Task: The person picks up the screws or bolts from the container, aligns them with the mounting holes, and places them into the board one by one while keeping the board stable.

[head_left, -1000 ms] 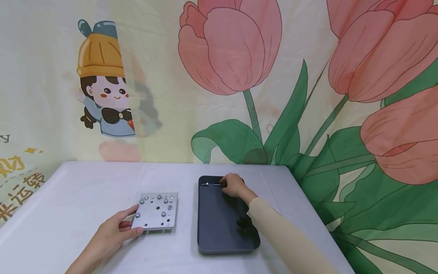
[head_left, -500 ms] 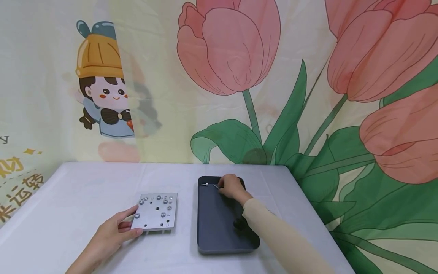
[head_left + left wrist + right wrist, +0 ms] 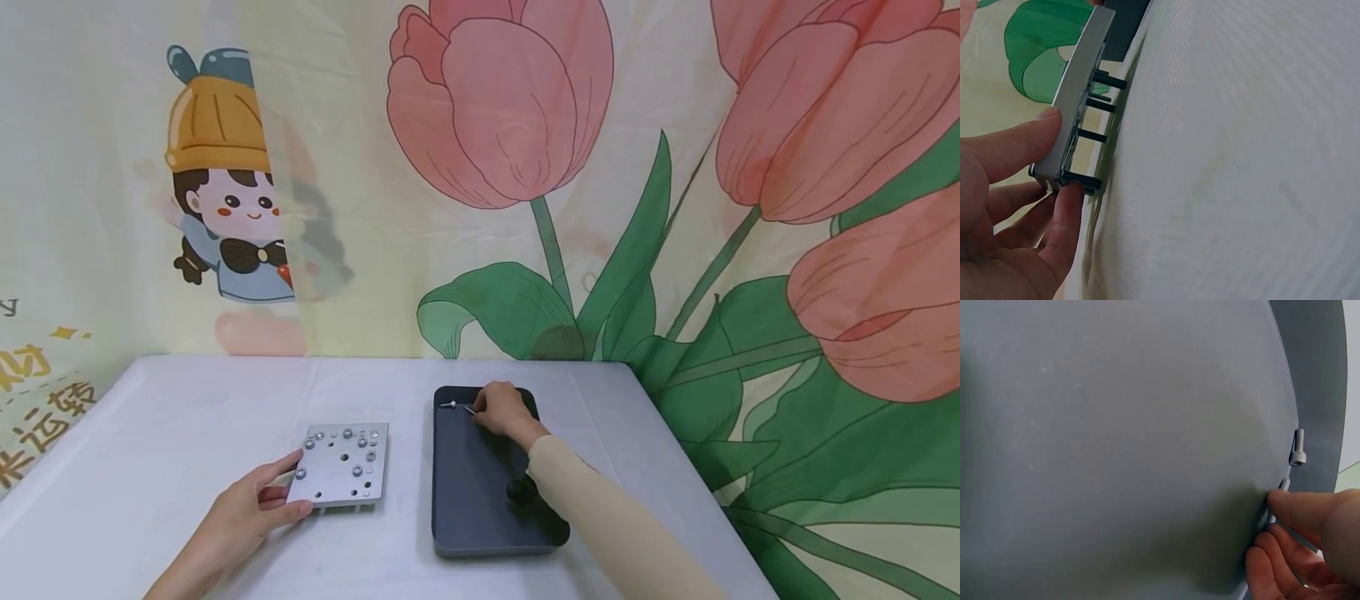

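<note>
Right hand [image 3: 502, 408] and its slim, silvery, tilted metal rod [image 3: 468, 409] shifted left.

The right hand [image 3: 506, 410] has shifted slightly left over the tray [image 3: 480, 517]; the screw [image 3: 468, 410] at its fingers [image 3: 1262, 572], earlier lying along the far edge, now slants.

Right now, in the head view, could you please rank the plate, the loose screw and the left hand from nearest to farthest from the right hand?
1. Loose screw: left of the right hand, in the tray.
2. Plate: left of the tray.
3. Left hand: gripping the plate's left side.
</note>
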Demonstrator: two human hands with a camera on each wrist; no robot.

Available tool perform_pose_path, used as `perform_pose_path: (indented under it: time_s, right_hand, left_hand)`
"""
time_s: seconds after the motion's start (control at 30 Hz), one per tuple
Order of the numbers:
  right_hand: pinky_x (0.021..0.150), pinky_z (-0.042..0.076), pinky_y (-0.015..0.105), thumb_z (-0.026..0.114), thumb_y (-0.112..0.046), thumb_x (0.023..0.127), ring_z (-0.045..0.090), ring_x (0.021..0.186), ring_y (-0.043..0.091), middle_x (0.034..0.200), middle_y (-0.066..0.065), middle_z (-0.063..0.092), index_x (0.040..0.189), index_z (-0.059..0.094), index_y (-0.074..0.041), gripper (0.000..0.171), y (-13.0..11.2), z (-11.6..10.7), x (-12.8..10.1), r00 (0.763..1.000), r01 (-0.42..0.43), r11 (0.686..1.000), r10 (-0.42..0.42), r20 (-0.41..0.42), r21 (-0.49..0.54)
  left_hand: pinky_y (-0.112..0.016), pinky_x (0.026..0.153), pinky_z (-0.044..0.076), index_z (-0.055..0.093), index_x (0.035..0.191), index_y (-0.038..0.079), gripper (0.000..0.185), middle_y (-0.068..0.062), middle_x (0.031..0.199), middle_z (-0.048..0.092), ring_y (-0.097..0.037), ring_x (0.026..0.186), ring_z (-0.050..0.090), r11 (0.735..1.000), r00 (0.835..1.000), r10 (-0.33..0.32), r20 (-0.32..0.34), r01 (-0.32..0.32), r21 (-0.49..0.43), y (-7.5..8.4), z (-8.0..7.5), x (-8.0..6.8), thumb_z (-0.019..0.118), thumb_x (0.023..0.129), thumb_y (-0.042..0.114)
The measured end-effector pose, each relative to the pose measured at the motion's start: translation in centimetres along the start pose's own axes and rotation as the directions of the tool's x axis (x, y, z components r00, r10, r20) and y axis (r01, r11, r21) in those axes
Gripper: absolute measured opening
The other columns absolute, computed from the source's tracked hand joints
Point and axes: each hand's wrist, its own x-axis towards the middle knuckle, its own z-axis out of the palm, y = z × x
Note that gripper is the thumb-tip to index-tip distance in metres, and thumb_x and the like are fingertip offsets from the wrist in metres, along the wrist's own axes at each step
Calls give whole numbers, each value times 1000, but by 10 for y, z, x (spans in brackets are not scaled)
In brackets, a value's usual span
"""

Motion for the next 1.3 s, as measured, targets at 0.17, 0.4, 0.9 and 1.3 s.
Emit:
perform_pose_path:
  time_s: [0.17, 0.4, 0.9, 1.3]
  right_hand:
    - [86, 58, 43, 75, -9, 98, 69, 92, 24, 96, 6, 75, 101, 82, -6, 8, 3, -3, -3, 999, 37, 999, -37, -7, 6]
    - [81, 57, 39, 73, -5, 99, 69, 87, 20, 94, 5, 75, 103, 79, -7, 8, 11, -11, -5, 988, 145, 988, -142, -60, 54]
    - [90, 57, 38, 75, -7, 99, 70, 97, 16, 105, 1, 78, 110, 82, -9, 14, 9, -20, -10, 974, 224, 947, -211, -82, 231]
    - [83, 55, 27, 77, -8, 98, 67, 90, 9, 101, -3, 78, 113, 81, -7, 16, -16, -29, -18, 951, 301, 887, -306, -43, 350]
  left_hand:
    - [-24, 78, 54, 41, 165, 15, 96, -23, 152, 55, -27, 121, 66, 1000, 1000, -8, -4, 8, 2, 1, 1, 1, 90, 86, 40]
    - [-24, 78, 54, 40, 165, 15, 96, -23, 152, 55, -27, 121, 66, 1000, 1000, -8, -2, 8, -8, 2, 0, 1, 90, 86, 39]
    - [-23, 79, 54, 42, 164, 14, 96, -23, 149, 58, -25, 120, 67, 1000, 1000, 10, -7, -10, -9, 0, 0, -1, 90, 86, 39]
    - [-23, 78, 55, 41, 164, 13, 96, -23, 153, 55, -25, 119, 68, 1000, 1000, 3, -6, -4, -17, -1, 1, 0, 91, 86, 37]
